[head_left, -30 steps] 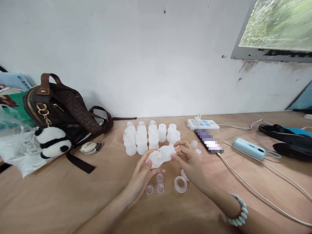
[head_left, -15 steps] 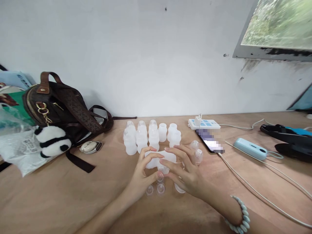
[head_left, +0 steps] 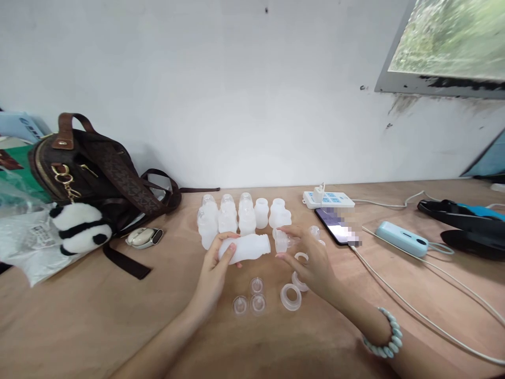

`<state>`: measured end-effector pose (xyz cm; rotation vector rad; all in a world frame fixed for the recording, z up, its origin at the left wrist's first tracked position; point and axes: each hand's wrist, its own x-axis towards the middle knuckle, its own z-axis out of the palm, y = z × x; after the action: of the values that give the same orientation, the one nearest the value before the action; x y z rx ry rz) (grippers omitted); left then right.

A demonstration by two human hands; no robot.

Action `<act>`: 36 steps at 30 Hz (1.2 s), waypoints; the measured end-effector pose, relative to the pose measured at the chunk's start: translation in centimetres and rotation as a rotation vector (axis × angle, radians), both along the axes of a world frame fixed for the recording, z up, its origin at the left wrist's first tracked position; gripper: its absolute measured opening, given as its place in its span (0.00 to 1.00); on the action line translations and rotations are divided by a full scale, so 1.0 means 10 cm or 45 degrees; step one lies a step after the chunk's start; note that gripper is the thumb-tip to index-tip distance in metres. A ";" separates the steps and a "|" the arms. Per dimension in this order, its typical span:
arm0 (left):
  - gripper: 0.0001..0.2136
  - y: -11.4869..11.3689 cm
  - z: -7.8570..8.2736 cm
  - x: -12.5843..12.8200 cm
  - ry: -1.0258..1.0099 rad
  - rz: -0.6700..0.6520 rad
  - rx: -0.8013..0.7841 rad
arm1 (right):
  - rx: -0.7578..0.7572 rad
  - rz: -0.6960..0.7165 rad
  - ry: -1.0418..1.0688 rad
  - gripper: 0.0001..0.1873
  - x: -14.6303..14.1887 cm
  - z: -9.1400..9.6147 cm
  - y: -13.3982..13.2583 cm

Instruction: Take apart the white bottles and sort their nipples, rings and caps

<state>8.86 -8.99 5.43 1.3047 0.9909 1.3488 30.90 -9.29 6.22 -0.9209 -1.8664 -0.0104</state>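
My left hand is closed round a frosted white baby bottle, held sideways with its mouth to the right. Between the thumb and fingers of my right hand is a clear screw collar with a nipple in it. A small gap separates the collar from the bottle's mouth. Below lie several clear nipples, including a front nipple. Under my right hand are loose rings, the nearest ring lying flat. Clear caps are partly hidden behind that hand.
Behind stand capped bottles in rows and open bottles. To the right are a power strip, a phone, a blue power bank and cables. A backpack, panda toy and mouse are at left.
My hands were close together around the bottle and collar. The collar has come apart from the bottle, moving right with my right hand, while my left hand has drawn the bottle left.
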 end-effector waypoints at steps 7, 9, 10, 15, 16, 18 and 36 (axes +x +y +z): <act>0.14 -0.02 0.05 0.01 0.033 0.006 -0.067 | 0.008 0.217 -0.058 0.19 -0.03 -0.05 0.00; 0.15 -0.02 0.05 0.02 0.040 0.011 -0.088 | 0.055 0.225 -0.107 0.20 -0.03 -0.05 0.00; 0.15 -0.02 0.05 0.02 0.042 0.010 -0.099 | 0.086 0.228 -0.138 0.20 -0.04 -0.04 0.00; 0.17 -0.01 0.02 0.03 0.039 -0.010 -0.120 | 0.142 0.243 -0.193 0.19 -0.04 -0.04 -0.02; 0.17 -0.01 0.02 0.03 0.041 -0.016 -0.111 | 0.113 0.238 -0.176 0.19 -0.04 -0.05 -0.02; 0.16 -0.01 0.02 0.03 0.070 -0.034 -0.059 | -0.008 0.193 -0.104 0.18 -0.04 -0.04 -0.03; 0.17 0.01 0.11 -0.01 0.169 -0.037 -0.139 | -0.652 0.317 0.285 0.34 0.14 0.00 0.09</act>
<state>8.81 -8.88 6.53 1.3339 1.1164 1.1814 32.27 -8.42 6.23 -0.9727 -1.7874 0.7217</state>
